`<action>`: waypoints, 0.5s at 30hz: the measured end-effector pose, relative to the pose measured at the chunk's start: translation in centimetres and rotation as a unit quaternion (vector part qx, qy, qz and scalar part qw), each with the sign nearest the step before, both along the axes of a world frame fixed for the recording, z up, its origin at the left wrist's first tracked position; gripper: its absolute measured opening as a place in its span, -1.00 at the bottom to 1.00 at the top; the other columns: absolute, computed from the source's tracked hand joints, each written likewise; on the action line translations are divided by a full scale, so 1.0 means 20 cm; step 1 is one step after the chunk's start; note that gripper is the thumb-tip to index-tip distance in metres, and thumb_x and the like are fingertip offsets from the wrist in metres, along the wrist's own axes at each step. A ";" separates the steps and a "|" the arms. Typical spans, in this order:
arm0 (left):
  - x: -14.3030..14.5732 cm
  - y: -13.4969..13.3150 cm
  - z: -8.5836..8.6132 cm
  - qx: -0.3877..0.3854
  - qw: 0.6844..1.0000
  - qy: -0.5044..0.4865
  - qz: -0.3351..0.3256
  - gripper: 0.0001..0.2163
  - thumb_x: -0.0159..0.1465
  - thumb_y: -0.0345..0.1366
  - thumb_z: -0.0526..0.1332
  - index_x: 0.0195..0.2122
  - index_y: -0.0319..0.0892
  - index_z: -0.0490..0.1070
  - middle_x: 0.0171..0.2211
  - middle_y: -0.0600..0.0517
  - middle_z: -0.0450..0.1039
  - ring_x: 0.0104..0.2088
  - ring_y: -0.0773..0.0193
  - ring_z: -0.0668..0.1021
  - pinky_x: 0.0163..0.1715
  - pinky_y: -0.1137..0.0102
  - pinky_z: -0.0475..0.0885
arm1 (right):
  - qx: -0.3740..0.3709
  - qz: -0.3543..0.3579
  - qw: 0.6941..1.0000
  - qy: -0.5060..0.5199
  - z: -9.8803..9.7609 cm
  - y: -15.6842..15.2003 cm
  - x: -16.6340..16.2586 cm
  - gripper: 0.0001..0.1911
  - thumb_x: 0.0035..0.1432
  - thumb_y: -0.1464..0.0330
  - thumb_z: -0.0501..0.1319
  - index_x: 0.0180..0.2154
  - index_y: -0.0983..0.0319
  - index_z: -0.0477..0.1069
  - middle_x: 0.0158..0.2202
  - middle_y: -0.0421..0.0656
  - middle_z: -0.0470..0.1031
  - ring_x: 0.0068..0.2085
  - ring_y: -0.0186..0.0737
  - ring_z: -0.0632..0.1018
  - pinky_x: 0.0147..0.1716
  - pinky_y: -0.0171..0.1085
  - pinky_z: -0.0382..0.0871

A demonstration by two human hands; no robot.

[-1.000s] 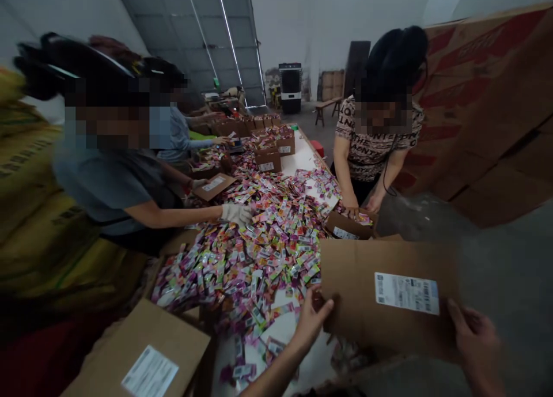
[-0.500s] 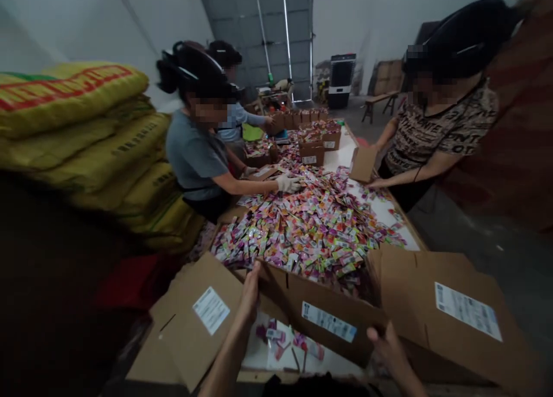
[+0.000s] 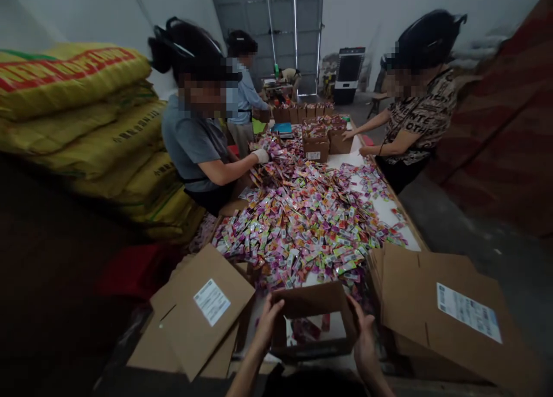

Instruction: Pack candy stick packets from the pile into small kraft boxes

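Note:
A cardboard box [image 3: 311, 299], squared up into a four-sided frame, stands at the near edge of the table between my hands. Its bottom seems open, since white tabletop and a few packets show through it. My left hand [image 3: 268, 322] grips the left wall, thumb over the rim. On the opposite wall, my right hand [image 3: 363, 331] is closed around the side, fingers partly hidden behind it. Just beyond the box spreads a big heap of small colourful packets [image 3: 302, 224].
Flattened cartons with white labels lie at left [image 3: 181, 328] and right [image 3: 440, 293]. Co-workers stand at the left [image 3: 194, 137] and right [image 3: 415, 114] of the table. Filled boxes [image 3: 315, 146] stand farther back. Yellow sacks [image 3: 86, 132] are stacked at left.
The flat, folded carton in my hands has opened into a box shape and moved slightly closer. The right co-worker's box has moved back beside the filled ones; the left co-worker's gloved hand has shifted away.

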State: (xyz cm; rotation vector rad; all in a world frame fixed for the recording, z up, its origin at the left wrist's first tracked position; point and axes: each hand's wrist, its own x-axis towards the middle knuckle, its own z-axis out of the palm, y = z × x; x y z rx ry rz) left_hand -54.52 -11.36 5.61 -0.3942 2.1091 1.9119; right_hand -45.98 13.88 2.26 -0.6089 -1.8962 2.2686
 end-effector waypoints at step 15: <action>0.14 -0.02 -0.30 -0.209 0.927 0.222 -0.219 -0.55 0.21 -0.10 0.30 0.11 -0.11 0.42 0.17 -0.24 0.43 0.23 -0.13 0.43 0.24 -0.11 0.31 | 0.258 0.009 0.965 0.041 -0.35 0.15 0.06 -0.67 0.13 0.15 0.21 -0.12 0.16 0.50 0.03 0.02 0.54 0.11 0.04 0.52 0.16 0.07 0.38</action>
